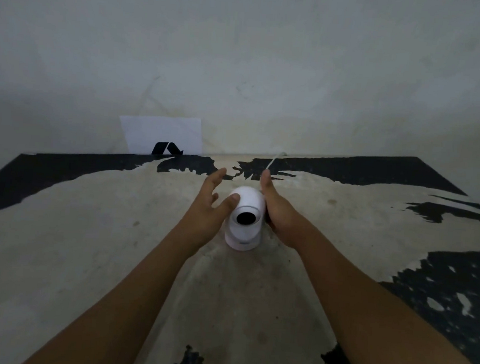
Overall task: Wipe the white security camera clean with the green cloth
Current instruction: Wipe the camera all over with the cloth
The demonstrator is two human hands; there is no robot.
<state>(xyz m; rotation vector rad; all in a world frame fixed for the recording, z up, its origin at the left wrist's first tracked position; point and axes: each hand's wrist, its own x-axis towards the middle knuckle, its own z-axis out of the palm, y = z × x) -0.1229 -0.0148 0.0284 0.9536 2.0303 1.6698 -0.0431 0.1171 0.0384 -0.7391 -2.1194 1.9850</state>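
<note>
Both hands flank the white security camera (245,221) on the worn table (86,227). The left hand (206,208) is spread open, fingers extended toward the wall, its thumb resting on the camera's domed head. The right hand (276,213) is flat and open, its palm pressed along the camera's right side. Neither hand closes around anything. The camera stands upright on its base near the table's middle, long axis vertical, its dark lens pointing back toward the person. A thin white cable (272,162) runs behind it toward the wall, where a white card (162,134) leans.
</note>
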